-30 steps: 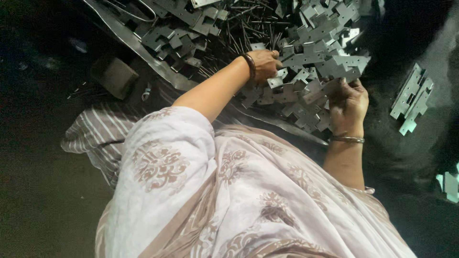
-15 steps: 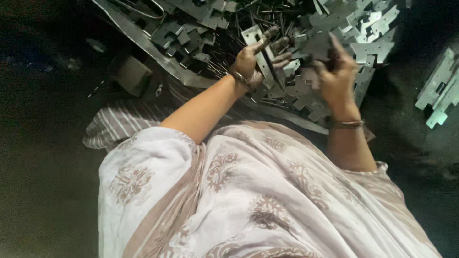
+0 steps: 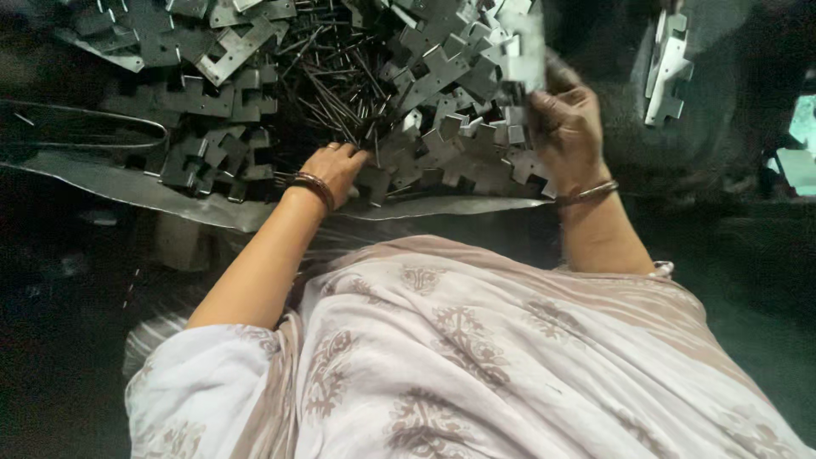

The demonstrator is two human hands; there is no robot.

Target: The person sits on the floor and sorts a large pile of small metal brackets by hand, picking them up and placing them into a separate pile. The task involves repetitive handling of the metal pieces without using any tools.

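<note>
A heap of flat, notched grey metal brackets (image 3: 442,76) lies in front of me, with a bundle of thin dark nails (image 3: 331,89) in its middle. My left hand (image 3: 336,168), a bangle on its wrist, rests on the near edge of the heap. Its fingers curl onto a dark bracket (image 3: 374,183), and I cannot see whether they grip it. My right hand (image 3: 565,127) is raised at the right side of the heap and holds a pale flat metal plate (image 3: 523,47) upright between thumb and fingers.
The heap lies on a bent metal sheet (image 3: 127,189) whose edge runs across in front of my knees. A separate stack of brackets (image 3: 667,64) sits on the dark floor to the right. My pale patterned garment (image 3: 476,357) fills the lower view.
My left hand has dropped from holding up a piece to the near edge of the heap. My right hand stays raised, now with a pale plate in it. The view has shifted closer.
</note>
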